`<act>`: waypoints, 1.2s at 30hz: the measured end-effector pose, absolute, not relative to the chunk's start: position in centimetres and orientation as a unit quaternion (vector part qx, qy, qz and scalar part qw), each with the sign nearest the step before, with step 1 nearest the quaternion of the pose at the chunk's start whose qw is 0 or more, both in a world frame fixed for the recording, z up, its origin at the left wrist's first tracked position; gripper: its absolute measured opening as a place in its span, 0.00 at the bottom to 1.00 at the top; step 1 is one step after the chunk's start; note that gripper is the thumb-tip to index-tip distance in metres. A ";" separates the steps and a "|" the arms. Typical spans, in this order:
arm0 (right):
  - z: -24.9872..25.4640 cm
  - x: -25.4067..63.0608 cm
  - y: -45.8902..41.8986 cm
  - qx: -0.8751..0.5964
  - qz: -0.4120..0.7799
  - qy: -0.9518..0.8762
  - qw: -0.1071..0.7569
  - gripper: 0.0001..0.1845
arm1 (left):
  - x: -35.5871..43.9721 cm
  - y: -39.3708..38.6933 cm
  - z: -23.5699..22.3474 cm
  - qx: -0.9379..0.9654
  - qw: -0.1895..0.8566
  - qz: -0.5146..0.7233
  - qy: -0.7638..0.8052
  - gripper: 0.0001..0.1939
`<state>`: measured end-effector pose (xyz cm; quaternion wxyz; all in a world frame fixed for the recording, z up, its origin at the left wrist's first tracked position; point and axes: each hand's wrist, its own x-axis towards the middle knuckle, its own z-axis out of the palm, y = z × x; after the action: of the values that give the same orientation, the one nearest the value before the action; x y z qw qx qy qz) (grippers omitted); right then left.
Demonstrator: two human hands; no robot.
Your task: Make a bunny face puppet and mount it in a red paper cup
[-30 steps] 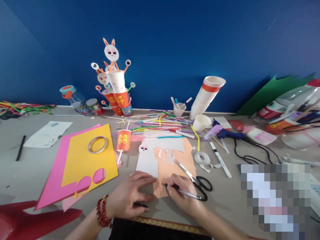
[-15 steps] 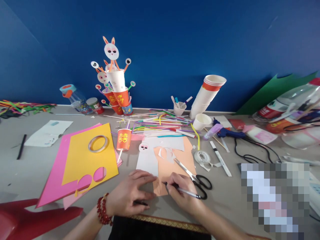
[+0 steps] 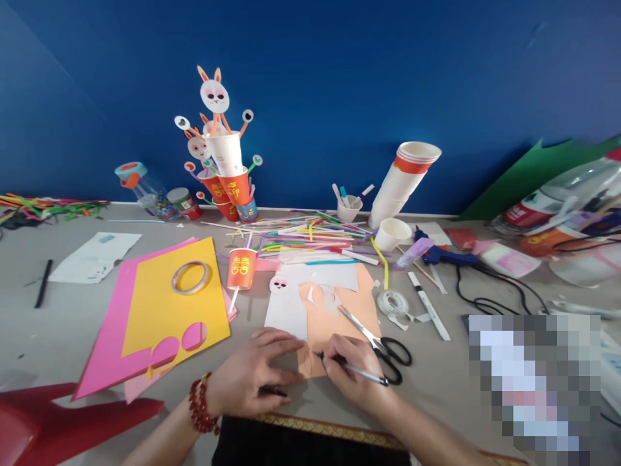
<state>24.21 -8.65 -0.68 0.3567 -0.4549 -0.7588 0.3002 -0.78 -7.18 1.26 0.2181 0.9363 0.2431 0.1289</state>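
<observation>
My right hand point(image 3: 353, 375) grips a slim pen point(image 3: 356, 370) whose tip rests on the near edge of a peach paper sheet point(image 3: 334, 323). My left hand point(image 3: 252, 378), with a red bead bracelet at the wrist, lies flat with fingers stretched out, pressing down the paper's near left corner. A small dark object lies under its palm. Black-handled scissors point(image 3: 383, 346) lie on the peach sheet just right of my right hand. A white sheet point(image 3: 286, 310) overlaps the peach one on the left.
A yellow sheet over pink paper point(image 3: 160, 310) with a tape ring point(image 3: 190, 277) lies at left. Behind are an orange cup point(image 3: 241, 270), loose straws point(image 3: 310, 239), stacked paper cups point(image 3: 405, 178), bunny cup figures point(image 3: 223, 162), a glue gun point(image 3: 446, 259) and a clear tape roll point(image 3: 392, 303).
Hardly anything moved. Both hands stay on the peach paper with the pen tip at the same spot; the view shifted very slightly.
</observation>
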 end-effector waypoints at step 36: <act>-0.3 24.8 -8.8 -0.405 0.363 -0.770 0.333 0.08 | -1.1 -7.3 0.7 0.938 0.215 0.133 0.235 0.18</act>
<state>24.78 -8.80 -0.35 0.3333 -0.4046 -0.7705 0.3628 -1.12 -7.26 0.72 0.2152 0.9384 0.2353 0.1333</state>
